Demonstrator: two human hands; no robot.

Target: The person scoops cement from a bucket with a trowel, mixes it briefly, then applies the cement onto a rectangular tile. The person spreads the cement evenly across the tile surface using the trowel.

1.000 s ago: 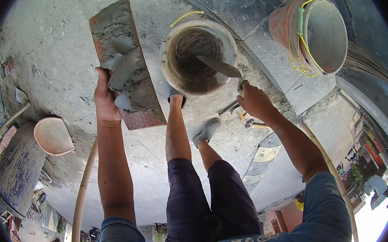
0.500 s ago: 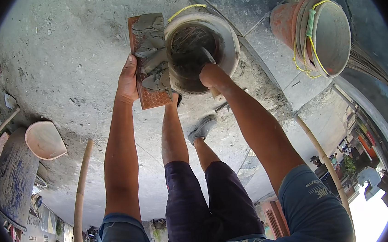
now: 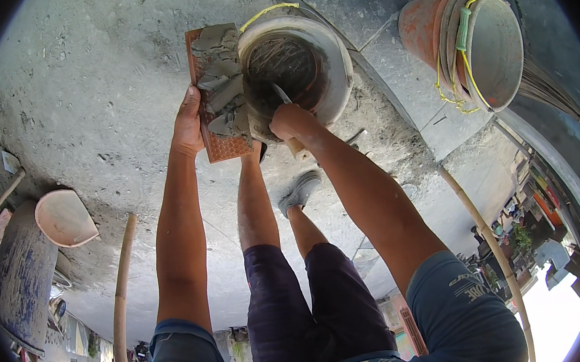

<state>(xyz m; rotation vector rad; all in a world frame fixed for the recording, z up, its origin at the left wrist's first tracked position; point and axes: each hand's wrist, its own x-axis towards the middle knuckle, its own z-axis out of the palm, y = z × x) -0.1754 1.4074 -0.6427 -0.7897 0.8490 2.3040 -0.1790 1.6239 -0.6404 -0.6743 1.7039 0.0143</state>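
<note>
A long reddish-brown tile (image 3: pixel 229 150) with a honeycomb-patterned face is held out by my left hand (image 3: pixel 189 124), which grips its left edge with the thumb on top. Wet grey mortar (image 3: pixel 222 66) lies in ridged dabs over most of that face. My right hand (image 3: pixel 292 121) is closed round the wooden handle of a trowel (image 3: pixel 282 94). The trowel's metal neck points into a round bucket (image 3: pixel 342 63) just right of the tile, and its blade is hard to make out against the dark inside. A yellow handle (image 3: pixel 268 12) arches over the bucket's far rim.
Stacked buckets (image 3: pixel 443 43) lie tipped at the far right, beside a bundle of thin sticks (image 3: pixel 550 93). A cut pale container (image 3: pixel 65 218) and a worn blue drum (image 3: pixel 25 269) stand at left. Bamboo poles (image 3: pixel 126 292) rise either side. A metal tool (image 3: pixel 355 137) lies below the bucket.
My right hand has moved left and slightly down with the trowel, nearer the tile. The tile stays in my left hand, and the whole view has shifted a little.
</note>
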